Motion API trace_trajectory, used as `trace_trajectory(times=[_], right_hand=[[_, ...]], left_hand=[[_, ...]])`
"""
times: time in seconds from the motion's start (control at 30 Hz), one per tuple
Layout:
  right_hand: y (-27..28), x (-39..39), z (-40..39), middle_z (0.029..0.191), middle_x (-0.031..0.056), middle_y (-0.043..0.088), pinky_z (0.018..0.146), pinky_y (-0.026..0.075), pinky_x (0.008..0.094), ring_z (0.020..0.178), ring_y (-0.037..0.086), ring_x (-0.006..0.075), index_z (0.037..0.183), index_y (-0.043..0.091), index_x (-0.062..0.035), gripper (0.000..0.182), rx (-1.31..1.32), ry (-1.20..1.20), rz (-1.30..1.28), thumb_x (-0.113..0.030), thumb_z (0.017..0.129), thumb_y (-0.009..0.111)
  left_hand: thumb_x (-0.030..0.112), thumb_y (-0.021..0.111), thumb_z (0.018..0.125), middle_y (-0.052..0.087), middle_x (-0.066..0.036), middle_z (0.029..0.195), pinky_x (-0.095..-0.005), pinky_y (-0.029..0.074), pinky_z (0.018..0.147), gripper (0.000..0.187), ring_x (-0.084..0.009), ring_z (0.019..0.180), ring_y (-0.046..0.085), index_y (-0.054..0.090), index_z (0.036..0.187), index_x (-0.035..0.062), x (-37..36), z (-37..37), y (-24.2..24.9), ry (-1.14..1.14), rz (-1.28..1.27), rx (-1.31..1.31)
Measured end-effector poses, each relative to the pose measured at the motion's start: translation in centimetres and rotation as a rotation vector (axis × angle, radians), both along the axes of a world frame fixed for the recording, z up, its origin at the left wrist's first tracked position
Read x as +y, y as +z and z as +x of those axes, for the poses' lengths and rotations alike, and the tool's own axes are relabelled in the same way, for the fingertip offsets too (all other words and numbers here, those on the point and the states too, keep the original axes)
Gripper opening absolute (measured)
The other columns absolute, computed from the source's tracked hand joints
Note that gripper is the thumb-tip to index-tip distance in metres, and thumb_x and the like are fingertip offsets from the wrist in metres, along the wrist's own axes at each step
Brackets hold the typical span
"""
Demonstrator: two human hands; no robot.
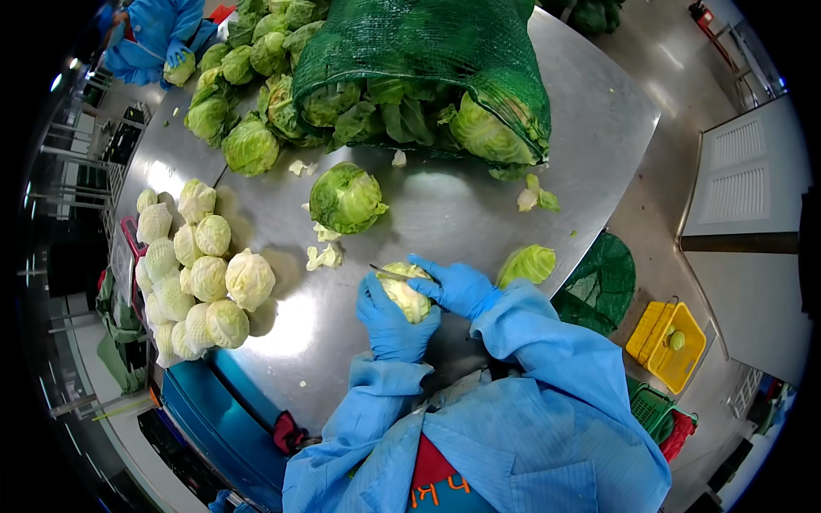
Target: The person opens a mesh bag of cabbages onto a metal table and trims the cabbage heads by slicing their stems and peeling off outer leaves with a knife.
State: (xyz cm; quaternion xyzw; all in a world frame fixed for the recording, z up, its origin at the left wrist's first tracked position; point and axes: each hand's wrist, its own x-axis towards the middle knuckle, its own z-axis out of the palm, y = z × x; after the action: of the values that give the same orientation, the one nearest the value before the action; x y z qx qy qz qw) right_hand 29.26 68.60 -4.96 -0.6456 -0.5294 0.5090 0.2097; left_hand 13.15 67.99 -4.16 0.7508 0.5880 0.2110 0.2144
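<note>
Near the table's front edge, my left hand [395,325], in a blue glove, is wrapped round a pale, trimmed cabbage [405,295]. My right hand [457,286], also gloved in blue, grips a small knife [386,273], its blade lying across the top of that cabbage. The knife's handle is hidden in my fingers. Just beyond my hands sits a whole green cabbage [346,198], with leaf scraps [323,256] beside it. A loose green leaf [528,264] lies to the right of my right hand.
Trimmed cabbages [208,278] are piled at the left of the metal table [599,128]. A green mesh sack [428,51] of cabbages and loose green ones [251,145] stand at the back. A co-worker's gloved hand [178,53] touches a cabbage at upper left. A yellow basket [646,342] is at right.
</note>
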Motion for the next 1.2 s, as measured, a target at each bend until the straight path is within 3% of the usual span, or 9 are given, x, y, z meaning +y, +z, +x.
trace_trajectory(times=[0.07, 0.27, 0.37, 0.57, 0.67, 0.97, 1.03, 1.17, 1.2], right_hand=[[-3.8, -0.6, -1.3, 0.101, 0.0234, 0.065, 0.087, 0.047, 0.0433, 0.096, 0.062, 0.0407, 0.132, 0.053, -0.0109, 0.068, 0.161, -0.226, 0.164, -0.063, 0.091, 0.042], [-0.9, 1.4, 0.2, 0.113, 0.0142, 0.067, 0.090, 0.048, 0.0315, 0.099, 0.064, 0.0210, 0.126, 0.059, -0.0077, 0.048, 0.225, -0.146, -0.032, -0.042, 0.093, 0.057], [-4.2, 0.5, -0.4, 0.101, 0.0086, 0.069, 0.082, 0.050, 0.0288, 0.087, 0.062, 0.0141, 0.126, 0.059, -0.0079, 0.043, 0.569, -0.197, 0.057, -0.034, 0.092, 0.061], [-1.7, 0.0, 0.4, 0.097, 0.0005, 0.069, 0.063, 0.048, 0.0196, 0.077, 0.057, 0.0035, 0.123, 0.062, -0.0086, 0.034, 0.619, -0.351, -0.144, -0.020, 0.091, 0.063], [-1.1, -1.1, 1.6, 0.081, 0.0011, 0.066, 0.048, 0.043, 0.0204, 0.057, 0.052, 0.0054, 0.119, 0.066, -0.0125, 0.034, 0.570, -0.344, -0.199, -0.030, 0.089, 0.066], [-3.8, -8.3, 10.6, 0.063, 0.0010, 0.055, 0.036, 0.034, 0.0248, 0.040, 0.045, 0.0092, 0.093, 0.066, -0.0045, 0.032, 0.320, -0.939, -0.268, -0.035, 0.084, 0.071], [-4.5, -11.4, 14.5, 0.072, 0.0059, 0.062, 0.042, 0.042, 0.0270, 0.048, 0.053, 0.0138, 0.103, 0.065, -0.0043, 0.035, 0.193, -1.074, -0.234, -0.033, 0.084, 0.071], [1.6, -13.6, 16.4, 0.100, 0.0123, 0.068, 0.072, 0.052, 0.0312, 0.079, 0.064, 0.0200, 0.139, 0.043, -0.0104, 0.068, -0.873, -0.829, -0.210, -0.030, 0.082, 0.073], [2.0, -13.6, 15.8, 0.103, 0.0120, 0.067, 0.074, 0.052, 0.0325, 0.080, 0.064, 0.0209, 0.141, 0.040, -0.0114, 0.073, -0.756, -0.882, -0.061, -0.032, 0.080, 0.074]], left_hand=[[0.035, 0.085, 0.054, 0.035, -0.028, 0.131, -0.0505, 0.033, 0.101, 0.113, -0.0441, 0.120, 0.036, 0.023, 0.140, -0.0046, -0.4, 0.1, 0.1, -0.004, -0.010, 0.015], [0.035, 0.085, 0.057, 0.032, -0.027, 0.136, -0.0478, 0.032, 0.105, 0.114, -0.0415, 0.125, 0.033, 0.021, 0.142, -0.0032, -0.9, -0.1, 0.3, -0.016, 0.006, 0.020], [0.034, 0.085, 0.057, 0.033, -0.026, 0.136, -0.0477, 0.033, 0.105, 0.111, -0.0412, 0.125, 0.036, 0.023, 0.142, -0.0027, -0.8, -1.7, 0.0, -0.046, -0.006, -0.115], [0.032, 0.086, 0.056, 0.037, -0.024, 0.134, -0.0468, 0.034, 0.105, 0.108, -0.0399, 0.124, 0.040, 0.027, 0.141, -0.0011, 0.2, -4.6, -0.4, -0.240, -0.025, -0.254], [0.034, 0.086, 0.057, 0.037, -0.020, 0.134, -0.0437, 0.035, 0.106, 0.108, -0.0342, 0.124, 0.041, 0.027, 0.141, -0.0002, 1.1, -5.1, 0.1, -0.342, -0.028, -0.219], [0.035, 0.087, 0.060, 0.043, -0.016, 0.131, -0.0416, 0.039, 0.103, 0.104, -0.0296, 0.118, 0.049, 0.026, 0.137, 0.0025, 0.5, -5.5, -3.9, -0.239, -0.595, -1.015], [0.036, 0.088, 0.057, 0.042, -0.016, 0.132, -0.0418, 0.038, 0.105, 0.106, -0.0293, 0.122, 0.047, 0.027, 0.137, 0.0017, 0.0, -3.7, -3.2, -0.228, -0.545, -1.041], [0.034, 0.088, 0.057, 0.039, -0.017, 0.133, -0.0420, 0.036, 0.106, 0.102, -0.0315, 0.124, 0.043, 0.029, 0.136, 0.0047, 0.6, -2.3, -4.4, -0.428, -0.182, -0.705], [0.034, 0.088, 0.057, 0.038, -0.018, 0.133, -0.0420, 0.035, 0.106, 0.101, -0.0325, 0.125, 0.043, 0.030, 0.135, 0.0055, 0.7, -1.7, -3.5, -0.464, -0.170, -0.658]])
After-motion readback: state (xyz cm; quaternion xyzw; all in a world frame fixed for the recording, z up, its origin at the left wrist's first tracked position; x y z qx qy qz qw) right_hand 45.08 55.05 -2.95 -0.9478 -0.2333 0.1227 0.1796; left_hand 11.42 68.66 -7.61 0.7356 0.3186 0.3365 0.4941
